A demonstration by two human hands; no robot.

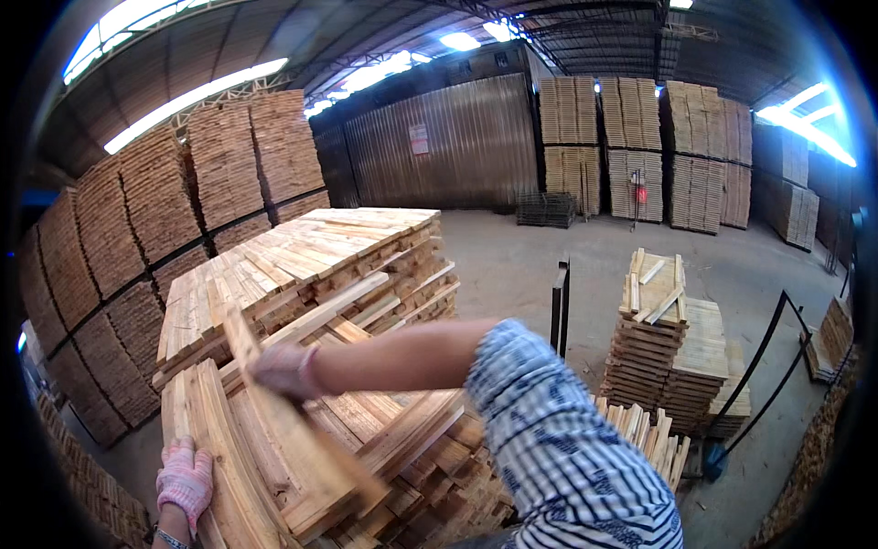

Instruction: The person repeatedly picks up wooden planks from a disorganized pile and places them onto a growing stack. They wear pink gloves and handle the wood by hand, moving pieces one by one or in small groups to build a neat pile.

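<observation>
My right hand (285,370), in a pale pinkish work glove, is closed around a wooden board (320,448). Motion smears both the hand and the board, which lies slanted across the top of a wood stack. My left hand (185,478), in a pink and white knit glove, rests with its fingers over the near left boards (206,416) of that stack. Those boards lie lengthwise, side by side. Just beyond, a second layer of planks (311,242) forms a broad, fairly even top. My right forearm hides part of the boards in the middle.
Tall timber stacks (155,210) line the left side, and more stacks (631,119) stand at the back right. A large corrugated metal structure (439,142) fills the back. Shorter board piles (649,348), a dark upright post (560,306) and a black metal frame (764,384) stand to my right on the concrete floor.
</observation>
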